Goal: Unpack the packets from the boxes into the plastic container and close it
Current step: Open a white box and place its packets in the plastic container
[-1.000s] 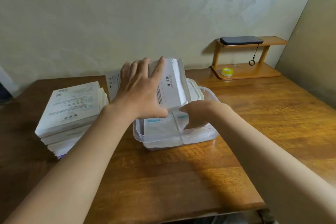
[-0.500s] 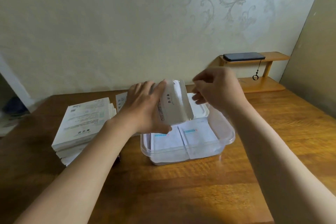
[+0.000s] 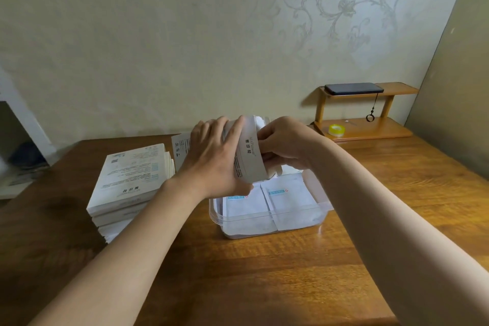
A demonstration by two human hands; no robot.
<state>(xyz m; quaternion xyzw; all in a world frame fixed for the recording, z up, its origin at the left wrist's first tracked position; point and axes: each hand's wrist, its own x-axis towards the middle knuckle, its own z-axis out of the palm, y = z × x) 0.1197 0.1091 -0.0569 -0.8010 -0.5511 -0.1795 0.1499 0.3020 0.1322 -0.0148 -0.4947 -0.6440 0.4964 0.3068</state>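
- Sitting on the wooden table (image 3: pixel 264 278), the clear plastic container (image 3: pixel 264 229) holds white packets (image 3: pixel 287 197) in two piles
- Left hand (image 3: pixel 211 161) grips a white box (image 3: pixel 248 159) just above its far edge
- Right hand (image 3: pixel 287 143), clear of the box earlier, now curls its fingers at the open end; what they pinch is hidden
- Stack of boxes (image 3: pixel 129 177) lies left
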